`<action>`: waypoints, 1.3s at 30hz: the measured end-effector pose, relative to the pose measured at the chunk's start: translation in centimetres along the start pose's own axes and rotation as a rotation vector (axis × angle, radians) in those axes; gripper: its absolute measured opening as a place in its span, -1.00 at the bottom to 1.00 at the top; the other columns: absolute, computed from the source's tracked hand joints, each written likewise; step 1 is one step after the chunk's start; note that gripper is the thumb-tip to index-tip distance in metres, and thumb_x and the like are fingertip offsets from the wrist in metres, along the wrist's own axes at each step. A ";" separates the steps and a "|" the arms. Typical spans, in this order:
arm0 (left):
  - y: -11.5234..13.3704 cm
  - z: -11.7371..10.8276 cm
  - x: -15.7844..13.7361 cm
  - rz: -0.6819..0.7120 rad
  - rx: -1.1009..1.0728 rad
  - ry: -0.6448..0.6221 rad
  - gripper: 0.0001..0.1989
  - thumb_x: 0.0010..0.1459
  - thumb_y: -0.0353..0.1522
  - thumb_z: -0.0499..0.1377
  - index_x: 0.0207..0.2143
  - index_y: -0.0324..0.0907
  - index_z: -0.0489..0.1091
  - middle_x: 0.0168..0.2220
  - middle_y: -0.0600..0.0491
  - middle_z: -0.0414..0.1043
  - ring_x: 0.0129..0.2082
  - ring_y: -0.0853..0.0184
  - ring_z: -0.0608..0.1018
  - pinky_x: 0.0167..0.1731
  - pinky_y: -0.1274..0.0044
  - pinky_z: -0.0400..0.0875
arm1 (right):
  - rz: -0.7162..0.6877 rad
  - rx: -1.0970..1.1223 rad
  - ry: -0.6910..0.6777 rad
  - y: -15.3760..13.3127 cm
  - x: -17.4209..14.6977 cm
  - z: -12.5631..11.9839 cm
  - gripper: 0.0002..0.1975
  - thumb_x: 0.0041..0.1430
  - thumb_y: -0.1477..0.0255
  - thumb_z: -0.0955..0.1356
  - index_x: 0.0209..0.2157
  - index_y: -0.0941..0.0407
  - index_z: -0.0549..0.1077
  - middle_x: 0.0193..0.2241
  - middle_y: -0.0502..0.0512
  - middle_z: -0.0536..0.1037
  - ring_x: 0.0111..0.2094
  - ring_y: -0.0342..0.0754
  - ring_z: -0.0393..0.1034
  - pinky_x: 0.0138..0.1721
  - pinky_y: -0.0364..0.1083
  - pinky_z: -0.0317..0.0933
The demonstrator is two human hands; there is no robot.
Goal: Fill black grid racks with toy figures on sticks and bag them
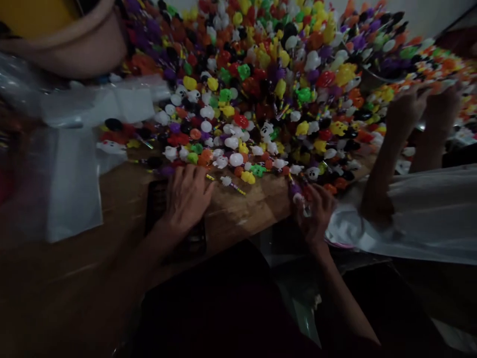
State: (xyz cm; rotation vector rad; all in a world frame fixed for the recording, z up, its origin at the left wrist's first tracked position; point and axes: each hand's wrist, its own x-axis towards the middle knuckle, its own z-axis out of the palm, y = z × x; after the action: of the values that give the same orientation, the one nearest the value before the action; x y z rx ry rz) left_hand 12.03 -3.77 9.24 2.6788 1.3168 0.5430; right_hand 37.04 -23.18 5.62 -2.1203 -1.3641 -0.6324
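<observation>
A big heap of small plastic stick toys (236, 159) with coloured figure heads, in white, yellow, green, orange, purple, red and black, covers the table. At the heap's near edge my left hand (188, 199) lies palm down, its fingers stretched out over a dark, flat tray-like object (156, 201). The hand hides much of that object. By the table's front edge, my right hand (316, 211) has its fingers curled around a few stick toys (297, 191) with purple and white heads. How many it holds is hard to see in the dim light.
Clear plastic bags (74, 184) lie at left, below a large pinkish tub (82, 44). At right, another person's hands (406, 107) reach over the heap, near a metal bowl (383, 74) of toys. The wooden table edge (257, 228) runs before me.
</observation>
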 end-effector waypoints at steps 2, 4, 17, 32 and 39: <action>2.8 -0.2 0.3 0.161 -0.065 0.025 -0.65 0.25 -0.27 0.20 0.04 -0.23 0.41 0.16 -0.23 0.39 0.22 -0.14 0.35 0.19 0.07 0.26 | 0.125 -0.029 0.031 2.7 -0.6 0.0 -0.52 0.35 0.22 0.27 0.21 0.14 0.30 0.15 0.41 0.37 0.20 0.22 0.23 0.22 0.25 0.12; 5.5 0.7 1.0 0.344 -0.125 0.011 -0.53 0.23 -0.24 0.23 0.15 -0.22 0.37 0.33 -0.22 0.23 0.36 -0.18 0.18 0.29 -0.01 0.09 | 0.232 0.008 0.026 4.0 -0.7 1.0 -0.48 0.35 0.14 0.24 0.18 0.20 0.32 0.12 0.45 0.37 0.19 0.24 0.24 0.21 0.27 0.15; 5.0 8.0 9.0 0.652 -0.016 -0.103 -0.60 0.30 -0.37 0.15 0.17 -0.17 0.40 0.37 -0.18 0.18 0.39 -0.08 0.22 0.32 -0.11 0.05 | 0.161 0.230 -0.186 -1.8 2.9 9.3 -0.42 0.31 0.07 0.25 0.17 0.20 0.35 0.27 0.46 0.17 0.30 0.28 0.10 0.25 0.30 0.14; -0.1 4.3 8.6 0.549 -0.229 0.171 -0.61 0.19 -0.54 0.00 -0.04 -0.23 0.52 0.09 -0.12 0.52 0.20 0.09 0.47 0.20 0.22 0.33 | 0.006 0.258 -0.164 -1.7 3.8 5.5 -0.67 0.35 0.41 0.22 0.05 0.07 0.49 -0.04 0.24 0.52 -0.04 0.10 0.46 -0.01 0.11 0.40; -5.6 -1.2 -0.6 0.239 -0.047 0.280 -0.82 0.27 -0.38 0.10 -0.17 -0.14 0.49 -0.23 -0.01 0.60 -0.17 0.15 0.60 -0.09 0.34 0.47 | -0.201 0.174 -0.470 0.2 5.0 5.7 -0.64 0.23 0.53 0.25 -0.01 0.15 0.54 0.02 0.28 0.54 -0.02 0.18 0.42 0.00 0.13 0.36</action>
State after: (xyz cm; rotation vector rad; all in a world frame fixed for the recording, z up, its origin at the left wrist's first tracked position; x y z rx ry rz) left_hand 7.12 -0.81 8.76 2.8165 1.0249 0.9939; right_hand 39.71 -16.14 4.55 -2.0821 -1.8246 -0.0752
